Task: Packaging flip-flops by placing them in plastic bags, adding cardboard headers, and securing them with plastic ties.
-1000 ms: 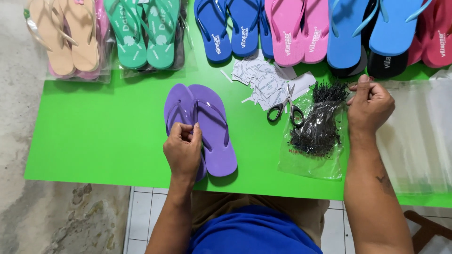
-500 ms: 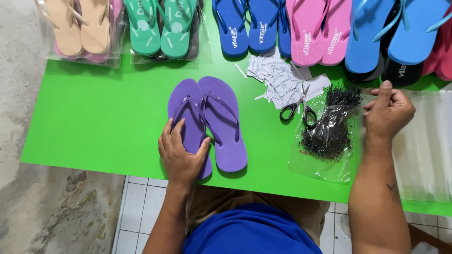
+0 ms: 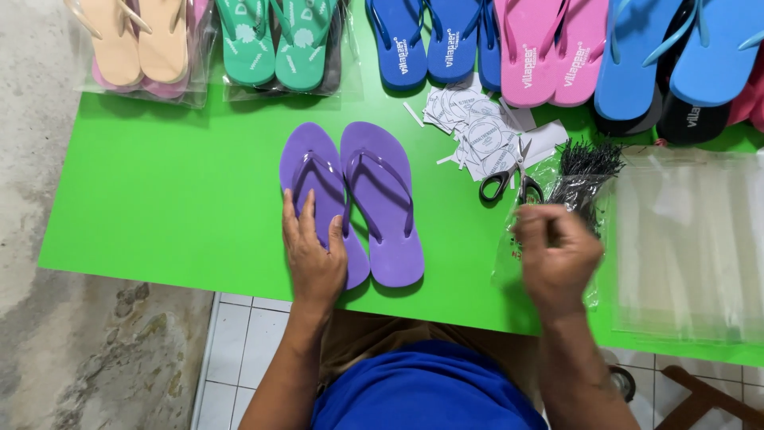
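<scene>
Your right hand [image 3: 555, 259] dropped back from the black ties [image 3: 585, 171], blurred, grip unclear; left hand [image 3: 313, 253] flat, fingers spread on purple flip-flops [image 3: 354, 199], green bench [image 3: 175, 207].

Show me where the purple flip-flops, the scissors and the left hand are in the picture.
purple flip-flops [image 3: 387, 209]: head view, on the sole of the right-side sandal of the pair.
scissors [image 3: 504, 179]: head view, on the black handle loops.
left hand [image 3: 313, 256]: head view, on the back of the hand, resting flat on the left-side sandal.
</scene>
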